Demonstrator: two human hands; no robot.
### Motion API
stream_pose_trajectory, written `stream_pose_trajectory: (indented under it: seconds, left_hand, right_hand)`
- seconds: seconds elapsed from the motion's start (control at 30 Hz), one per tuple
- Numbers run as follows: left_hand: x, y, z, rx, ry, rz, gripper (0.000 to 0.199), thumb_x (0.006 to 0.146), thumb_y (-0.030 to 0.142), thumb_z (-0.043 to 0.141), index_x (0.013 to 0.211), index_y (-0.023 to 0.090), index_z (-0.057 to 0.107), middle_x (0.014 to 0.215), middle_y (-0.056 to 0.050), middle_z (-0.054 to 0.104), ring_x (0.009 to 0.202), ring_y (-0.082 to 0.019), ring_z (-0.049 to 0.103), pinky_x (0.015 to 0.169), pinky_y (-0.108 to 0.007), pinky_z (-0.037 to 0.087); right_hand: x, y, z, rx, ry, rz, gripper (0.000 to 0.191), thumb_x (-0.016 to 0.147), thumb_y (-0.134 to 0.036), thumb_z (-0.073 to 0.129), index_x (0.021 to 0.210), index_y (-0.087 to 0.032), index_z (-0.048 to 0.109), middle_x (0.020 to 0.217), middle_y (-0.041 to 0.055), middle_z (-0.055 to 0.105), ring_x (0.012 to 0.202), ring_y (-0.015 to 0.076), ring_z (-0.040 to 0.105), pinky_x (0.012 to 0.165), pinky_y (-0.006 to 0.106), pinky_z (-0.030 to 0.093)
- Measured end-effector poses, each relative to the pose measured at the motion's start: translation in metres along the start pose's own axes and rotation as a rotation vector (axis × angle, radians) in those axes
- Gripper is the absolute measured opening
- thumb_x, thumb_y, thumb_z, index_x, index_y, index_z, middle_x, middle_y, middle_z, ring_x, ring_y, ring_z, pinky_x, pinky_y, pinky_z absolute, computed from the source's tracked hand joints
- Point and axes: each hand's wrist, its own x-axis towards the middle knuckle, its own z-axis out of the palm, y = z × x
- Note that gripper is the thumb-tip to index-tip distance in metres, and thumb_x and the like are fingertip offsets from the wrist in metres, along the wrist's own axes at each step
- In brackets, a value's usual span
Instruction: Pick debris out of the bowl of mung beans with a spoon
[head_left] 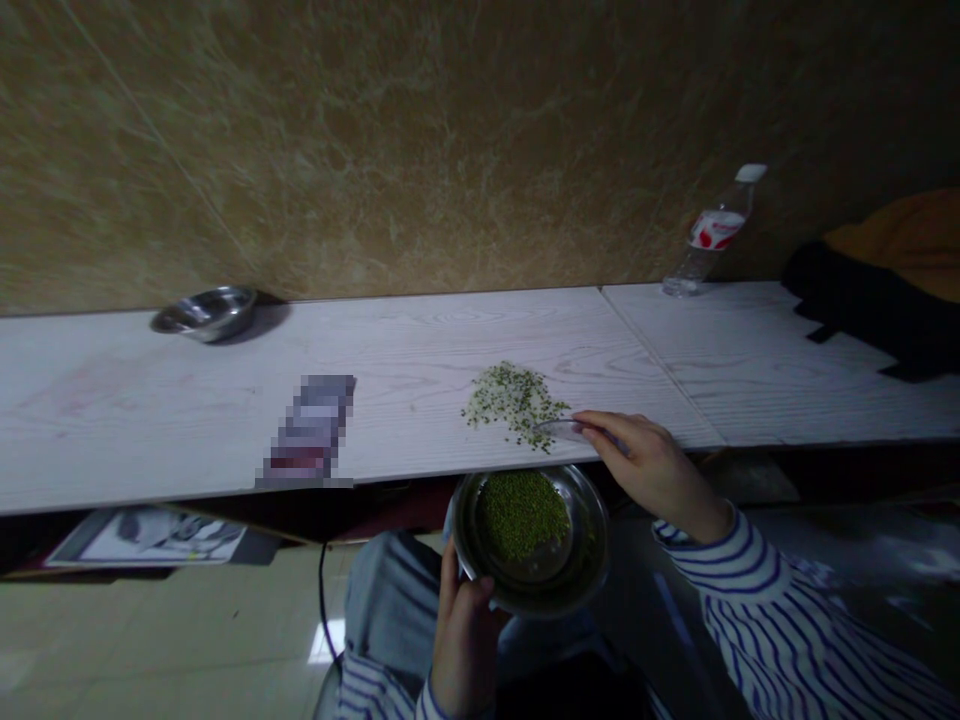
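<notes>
My left hand (466, 625) grips the lower left rim of a metal bowl (592, 560), which is held just below the table's front edge. Green beans (521, 512), small like mung beans, cover part of the bowl's bottom. In my right hand (649, 460) is a spoon (559, 430), pinched between thumb and fingers. Its tip meets the near right side of a loose spread of green beans mixed with white grains (510, 395) on the tabletop. What lies in the spoon is too small to make out.
A second metal bowl (210, 315) rests at the back left of the white table (405, 330). Nearer lies a blurred-out flat object (311, 430). A plastic bottle (709, 240) stands at the back right, beside a dark and orange cloth item (892, 270). Papers (157, 535) sit under the table.
</notes>
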Motion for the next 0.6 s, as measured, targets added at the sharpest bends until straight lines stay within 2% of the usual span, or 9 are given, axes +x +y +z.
stream_pose_trajectory:
  seconds: [0.13,0.3,0.6]
  left_hand:
    - [0.000,0.000,-0.001,-0.022,-0.018,-0.008,0.068,0.068,0.024,0.060,0.134,0.030,0.046,0.129,-0.010,0.053,0.114,-0.035,0.050,0.080,-0.046,0.050]
    - [-0.001,0.001,-0.002,-0.012,-0.032,-0.020,0.064,0.071,0.022,0.059,0.133,0.030,0.046,0.129,-0.010,0.053,0.113,-0.033,0.051,0.078,-0.043,0.051]
    - [0.000,-0.002,0.000,0.007,0.017,-0.011,0.071,0.066,0.026,0.062,0.135,0.030,0.045,0.128,-0.010,0.054,0.109,-0.033,0.053,0.074,-0.042,0.052]
  right_hand:
    - [-0.003,0.004,-0.004,-0.030,0.018,0.018,0.024,0.091,-0.023,0.049,0.105,-0.021,0.068,0.102,0.0059,0.074,0.090,0.0208,0.069,0.082,0.036,0.054]
    - [-0.011,0.008,-0.008,-0.051,0.027,0.028,0.023,0.090,-0.025,0.051,0.105,-0.021,0.068,0.099,0.0054,0.074,0.087,0.0202,0.069,0.081,0.034,0.054]
    - [-0.023,0.004,-0.017,-0.046,0.002,0.034,0.023,0.090,-0.026,0.050,0.105,-0.024,0.068,0.098,0.0031,0.074,0.087,0.0199,0.070,0.082,0.035,0.055]
